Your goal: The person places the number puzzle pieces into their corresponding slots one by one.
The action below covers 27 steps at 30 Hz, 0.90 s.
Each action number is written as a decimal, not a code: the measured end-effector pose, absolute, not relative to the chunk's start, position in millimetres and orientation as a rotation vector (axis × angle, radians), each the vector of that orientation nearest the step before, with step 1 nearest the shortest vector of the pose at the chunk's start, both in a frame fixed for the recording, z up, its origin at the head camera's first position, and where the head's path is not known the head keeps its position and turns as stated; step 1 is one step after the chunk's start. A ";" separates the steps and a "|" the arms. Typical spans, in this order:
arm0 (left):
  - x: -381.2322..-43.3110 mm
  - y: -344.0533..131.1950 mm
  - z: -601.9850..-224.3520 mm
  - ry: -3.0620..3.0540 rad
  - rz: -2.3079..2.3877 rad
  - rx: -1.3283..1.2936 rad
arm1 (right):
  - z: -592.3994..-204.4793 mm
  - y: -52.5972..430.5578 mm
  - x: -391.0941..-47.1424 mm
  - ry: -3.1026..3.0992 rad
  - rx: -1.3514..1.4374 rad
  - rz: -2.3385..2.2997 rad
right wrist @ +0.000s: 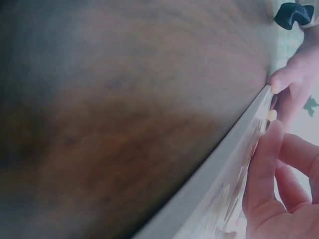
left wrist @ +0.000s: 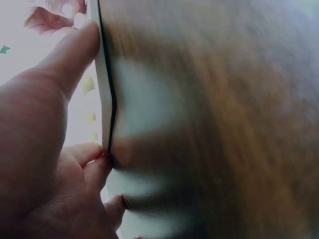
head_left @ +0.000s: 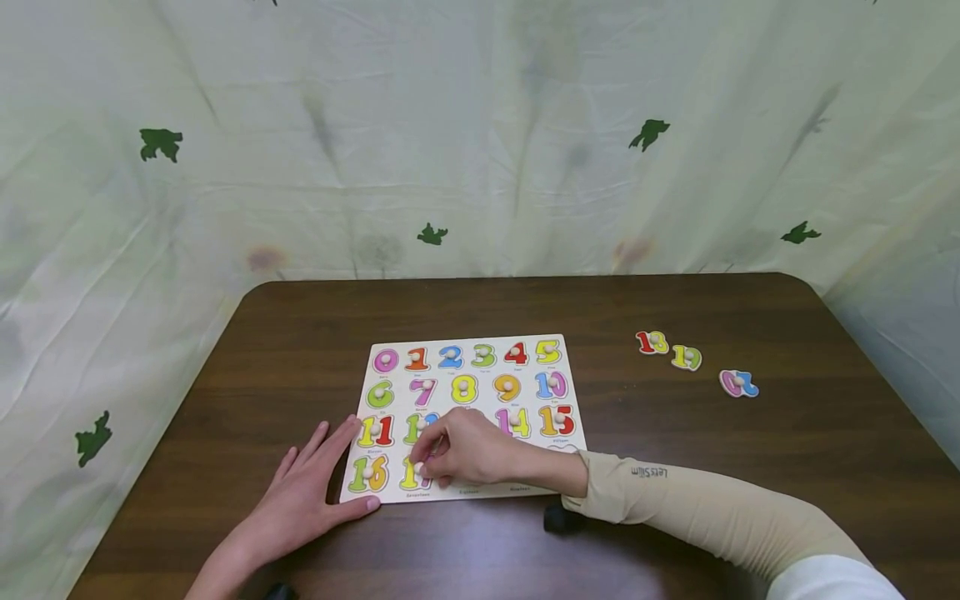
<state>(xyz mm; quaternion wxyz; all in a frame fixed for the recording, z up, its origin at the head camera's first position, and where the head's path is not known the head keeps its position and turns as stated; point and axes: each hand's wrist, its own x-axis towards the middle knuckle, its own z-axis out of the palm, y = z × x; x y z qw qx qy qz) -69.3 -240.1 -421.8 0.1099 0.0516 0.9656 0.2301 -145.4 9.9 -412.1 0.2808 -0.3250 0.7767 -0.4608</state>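
Note:
A white number puzzle board (head_left: pixel 480 493) lies on the table, with colourful knobbed number pieces in its recesses. My right hand (head_left: pixel 472 450) is over the lower left of the board, thumb and index finger pinching the small knob of the number 17 piece (head_left: pixel 408 477). That hand hides part of the two lower rows. Along the board's left edge rests my left hand (head_left: pixel 303 492), fingers spread and thumb at the bottom left corner. The number 16 piece (head_left: pixel 369 473) sits between the two hands. In the right wrist view, a pale knob (right wrist: pixel 271 115) shows just beyond the right fingertips.
Off to the right of the board lie three loose pieces: a red and yellow one (head_left: pixel 652 342), a number 19 (head_left: pixel 686 357) and a pink and blue one (head_left: pixel 738 383). A pale curtain (head_left: pixel 480 150) with green patches hangs behind the dark wooden table (head_left: pixel 315 333).

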 end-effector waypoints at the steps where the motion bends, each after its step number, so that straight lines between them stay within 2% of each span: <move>1: -69.4 -239.9 -422.0 2.836 0.675 0.150 | -412.8 10.5 -145.6 2.068 -0.865 -1.244; 15: -68.8 -239.4 -423.2 2.840 0.677 0.161 | -413.1 23.5 -142.7 1.900 -0.791 -1.416; 27: -70.3 -239.3 -421.6 2.832 0.675 0.153 | -396.5 53.2 -147.7 1.871 -0.804 -1.504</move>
